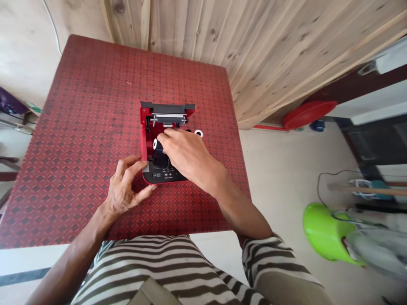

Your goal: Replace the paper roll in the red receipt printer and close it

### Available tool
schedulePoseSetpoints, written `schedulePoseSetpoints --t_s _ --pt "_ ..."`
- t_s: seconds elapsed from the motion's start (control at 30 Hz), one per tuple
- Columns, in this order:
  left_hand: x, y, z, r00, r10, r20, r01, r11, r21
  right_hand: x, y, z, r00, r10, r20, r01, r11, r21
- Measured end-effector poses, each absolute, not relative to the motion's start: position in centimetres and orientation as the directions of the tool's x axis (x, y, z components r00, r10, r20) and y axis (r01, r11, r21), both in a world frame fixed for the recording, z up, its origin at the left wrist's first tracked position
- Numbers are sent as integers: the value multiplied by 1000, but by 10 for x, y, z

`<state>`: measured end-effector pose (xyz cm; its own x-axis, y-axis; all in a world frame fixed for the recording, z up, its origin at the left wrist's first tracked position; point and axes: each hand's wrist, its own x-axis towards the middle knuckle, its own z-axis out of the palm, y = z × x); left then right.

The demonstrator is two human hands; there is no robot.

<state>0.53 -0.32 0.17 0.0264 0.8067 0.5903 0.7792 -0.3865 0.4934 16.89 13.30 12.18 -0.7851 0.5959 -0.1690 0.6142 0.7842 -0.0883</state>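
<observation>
Red printer [144, 135], lid open, 1 dark roll [160, 159] inside.
Lid tilted up at far end, black panel toward me; roll lies sideways in the bay, white core end left, under my right hand [187, 156].

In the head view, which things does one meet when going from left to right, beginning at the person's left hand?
First the left hand → red printer, lid open → white ring on the table → red basin by the wall → green bucket on the floor.

Glossy red plastic printer [145, 140] – matt patterned tablecloth [79, 140] – bare, knotty wood wall [270, 46].
</observation>
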Motion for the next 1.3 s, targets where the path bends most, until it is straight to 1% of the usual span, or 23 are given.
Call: schedulePoseSetpoints --t_s 0.1,0.2,0.37,0.47,0.57,0.7,0.77,0.93,1.13,1.2,1.3 --pt "6 -4 2 26 814 580 779 -381 499 161 143 114 -777 580 -245 610 790 -62" --pt "6 -5 1 23 821 570 779 -372 505 156 152 104 -780 559 -283 599 797 -75" --pt "5 -5 0 13 823 567 780 -363 510 155 157 89 -790 578 -206 610 775 -167" --pt "5 -4 1 12 819 574 782 -365 505 164 155 90 -808 573 -139 589 777 -219" --pt "5 -4 2 20 816 578 783 -372 498 180 151 99 -849 525 -65 515 792 -326" --pt "5 -4 1 26 814 580 782 -378 496 206 143 104 -912 409 31 334 784 -523" --pt "4 -4 0 24 812 583 780 -380 497 214 141 100 -916 393 75 278 760 -587" --pt "3 -4 -1 20 811 585 774 -382 504 218 140 87 -879 453 145 233 675 -700" --pt "1 -2 4 33 813 582 776 -388 497 218 144 85 -816 566 117 230 503 -833" --pt "0 -2 6 42 816 576 782 -386 489 217 145 84 -801 586 119 224 479 -849" --pt "-2 -5 12 57 828 558 797 -374 474 216 145 83 -783 601 159 219 506 -834"
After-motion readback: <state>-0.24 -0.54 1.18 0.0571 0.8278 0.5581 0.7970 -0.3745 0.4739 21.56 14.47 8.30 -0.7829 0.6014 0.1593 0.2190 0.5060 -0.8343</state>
